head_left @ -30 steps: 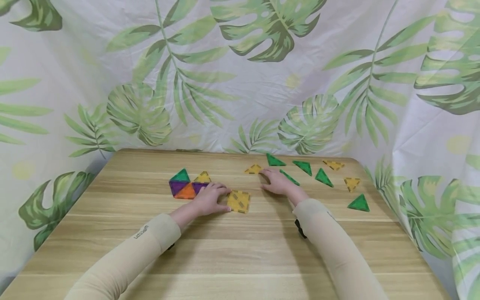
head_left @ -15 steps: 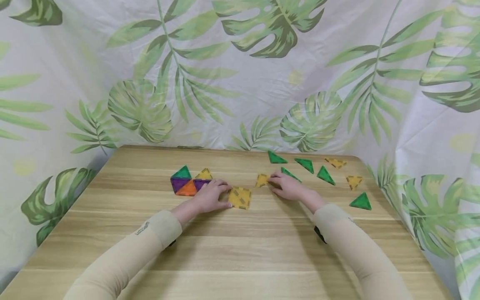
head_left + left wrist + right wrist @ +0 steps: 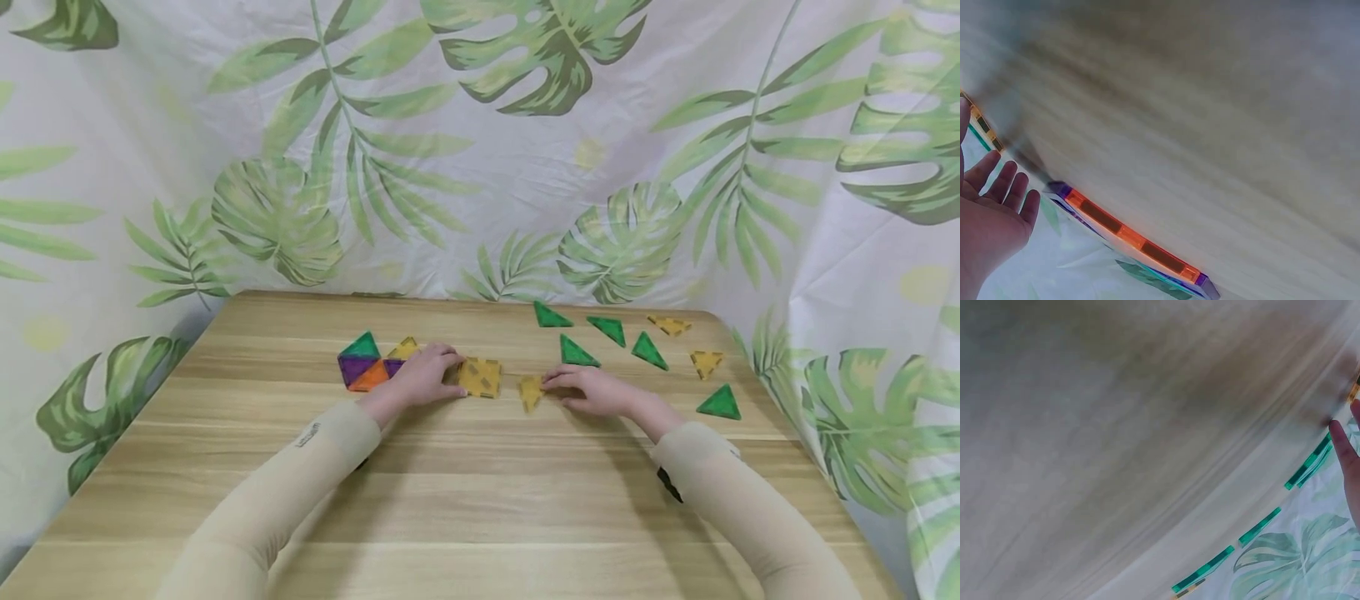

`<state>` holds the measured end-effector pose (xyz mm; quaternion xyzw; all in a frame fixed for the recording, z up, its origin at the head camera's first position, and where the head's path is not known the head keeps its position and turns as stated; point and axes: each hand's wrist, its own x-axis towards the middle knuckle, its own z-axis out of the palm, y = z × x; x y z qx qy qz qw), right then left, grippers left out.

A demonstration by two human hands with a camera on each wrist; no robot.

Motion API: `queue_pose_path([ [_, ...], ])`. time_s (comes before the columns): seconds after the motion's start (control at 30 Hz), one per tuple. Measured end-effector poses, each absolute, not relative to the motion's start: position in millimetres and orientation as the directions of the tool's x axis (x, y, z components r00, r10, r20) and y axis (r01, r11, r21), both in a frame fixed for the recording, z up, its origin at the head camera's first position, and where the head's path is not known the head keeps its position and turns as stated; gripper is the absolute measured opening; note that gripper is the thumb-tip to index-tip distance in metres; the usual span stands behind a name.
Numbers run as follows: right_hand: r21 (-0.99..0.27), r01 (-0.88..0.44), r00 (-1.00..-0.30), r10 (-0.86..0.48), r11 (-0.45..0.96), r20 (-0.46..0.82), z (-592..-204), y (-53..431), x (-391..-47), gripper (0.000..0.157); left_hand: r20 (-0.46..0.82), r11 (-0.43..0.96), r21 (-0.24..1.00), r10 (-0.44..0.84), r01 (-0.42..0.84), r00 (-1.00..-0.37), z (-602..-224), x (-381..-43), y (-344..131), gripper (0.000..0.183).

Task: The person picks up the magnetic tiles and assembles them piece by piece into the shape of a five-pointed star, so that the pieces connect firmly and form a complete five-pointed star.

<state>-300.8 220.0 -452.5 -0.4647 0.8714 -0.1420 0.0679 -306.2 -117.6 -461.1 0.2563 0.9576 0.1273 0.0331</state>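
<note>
My left hand [image 3: 423, 377] holds the left side of a yellow square [image 3: 480, 377], thumb at its near corner and fingers at its far corner. Dark strips cross the square diagonally, as if two triangular magnetic tiles meet there. To its right, my right hand [image 3: 592, 390] pinches a yellow triangular magnetic tile [image 3: 530, 393] by its right edge, a gap away from the square. In the left wrist view, the left hand [image 3: 997, 215] has its fingers spread near a yellow edge [image 3: 984, 125]. Only a few fingers of the right hand [image 3: 1349, 465] show in the right wrist view.
Left of the left hand lies a joined group with green [image 3: 362, 346], purple [image 3: 358, 368], orange [image 3: 369, 378] and yellow tiles [image 3: 405, 347], partly covered by the hand. Several loose green triangles [image 3: 649, 351] and two yellow ones [image 3: 706, 363] lie at the back right. A leaf-print cloth [image 3: 517, 167] hangs behind the table.
My right hand has brought the yellow triangle from the back toward me and turned it, uncovering a green triangle. The left hand has shifted the yellow square slightly away from me.
</note>
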Motion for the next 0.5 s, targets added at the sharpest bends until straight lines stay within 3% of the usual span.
queue_pose_path([
  [0.5, -0.314, -0.87, -0.419, -0.906, 0.381, 0.062, -453, 198, -287, 0.044, -0.014, 0.86, 0.231, 0.47, 0.455, -0.882, -460, -336, -114, 0.066],
])
